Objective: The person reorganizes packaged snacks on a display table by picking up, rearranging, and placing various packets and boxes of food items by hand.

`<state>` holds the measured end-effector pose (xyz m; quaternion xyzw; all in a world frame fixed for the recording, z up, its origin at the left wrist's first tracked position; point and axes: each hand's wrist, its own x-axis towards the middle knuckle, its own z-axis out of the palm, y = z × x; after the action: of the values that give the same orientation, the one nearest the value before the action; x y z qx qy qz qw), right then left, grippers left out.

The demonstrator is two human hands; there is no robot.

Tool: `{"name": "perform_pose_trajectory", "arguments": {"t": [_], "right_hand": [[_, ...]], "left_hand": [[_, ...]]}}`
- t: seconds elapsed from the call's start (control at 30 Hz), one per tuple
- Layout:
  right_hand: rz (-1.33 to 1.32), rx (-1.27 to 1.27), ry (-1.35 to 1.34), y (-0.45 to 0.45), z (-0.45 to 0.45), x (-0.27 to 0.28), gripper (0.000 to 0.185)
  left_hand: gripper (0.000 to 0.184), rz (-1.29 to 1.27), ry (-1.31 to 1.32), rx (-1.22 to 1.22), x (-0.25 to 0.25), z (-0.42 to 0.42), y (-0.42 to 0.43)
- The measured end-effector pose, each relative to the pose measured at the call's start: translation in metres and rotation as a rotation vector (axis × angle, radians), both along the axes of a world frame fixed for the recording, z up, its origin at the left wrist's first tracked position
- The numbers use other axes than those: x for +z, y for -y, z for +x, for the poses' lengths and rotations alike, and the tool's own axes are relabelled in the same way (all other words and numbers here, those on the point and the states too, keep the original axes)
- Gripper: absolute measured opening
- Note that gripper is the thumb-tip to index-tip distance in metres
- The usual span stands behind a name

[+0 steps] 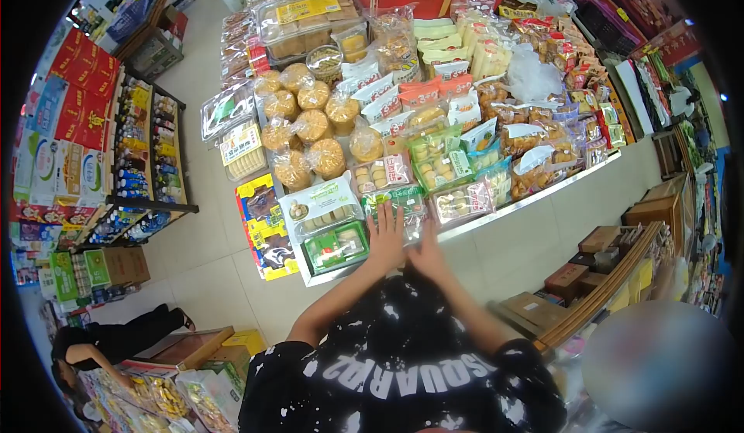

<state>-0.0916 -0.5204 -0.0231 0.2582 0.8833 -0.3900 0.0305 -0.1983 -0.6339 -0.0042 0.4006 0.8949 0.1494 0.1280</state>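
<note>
My left hand [386,235] lies with its fingers spread on a green-and-clear pastry pack [397,198] at the front edge of the display. Close to its right, my right hand [427,253] is at the table's edge, beside a clear pack; its fingertips are partly hard to make out. A green tray pack [335,249] sits left of my left hand, below a white-labelled pack [320,206]. Right of my hands is a pack with a pink label [463,203]. Another pink-labelled pack [382,173] lies just behind.
Round bagged cakes [314,125] stand at the display's left. Bagged breads [535,158] fill its right. A drink shelf [147,146] is at the far left, cartons [566,280] at the lower right. Another person [128,336] is at the lower left by other goods.
</note>
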Motion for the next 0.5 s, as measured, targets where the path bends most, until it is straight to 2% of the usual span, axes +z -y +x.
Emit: {"name": "perform_pose_trajectory", "arguments": {"t": [0.07,0.13,0.17,0.23,0.27,0.33,0.43,0.5], "right_hand": [[0.015,-0.003,0.021,0.004,-0.003,0.022,0.089],[-0.003,-0.082,0.173,0.015,-0.018,0.064,0.081],[0.001,-0.085,0.175,0.015,-0.021,0.065,0.081],[0.306,0.088,-0.048,0.015,-0.023,0.064,0.069],[0.302,0.080,-0.044,0.014,-0.025,0.062,0.069],[0.479,0.216,-0.237,0.005,-0.037,0.054,0.063],[0.420,0.263,-0.310,-0.009,-0.054,0.033,0.066],[0.421,0.281,-0.307,-0.018,-0.057,0.018,0.070]], "left_hand": [[0.101,-0.052,0.005,-0.018,-0.003,0.003,0.001],[0.093,-0.036,-0.071,0.004,-0.010,0.001,0.000],[0.093,-0.033,-0.069,0.001,-0.011,0.000,0.000],[0.089,0.080,-0.036,0.011,-0.007,-0.004,0.004],[0.089,0.076,-0.032,0.003,-0.005,-0.005,0.006],[0.082,0.157,-0.064,-0.006,-0.001,-0.010,0.009],[0.077,0.302,0.058,0.109,-0.020,-0.010,0.006],[0.079,0.317,0.027,0.134,-0.036,-0.010,0.002]]}}
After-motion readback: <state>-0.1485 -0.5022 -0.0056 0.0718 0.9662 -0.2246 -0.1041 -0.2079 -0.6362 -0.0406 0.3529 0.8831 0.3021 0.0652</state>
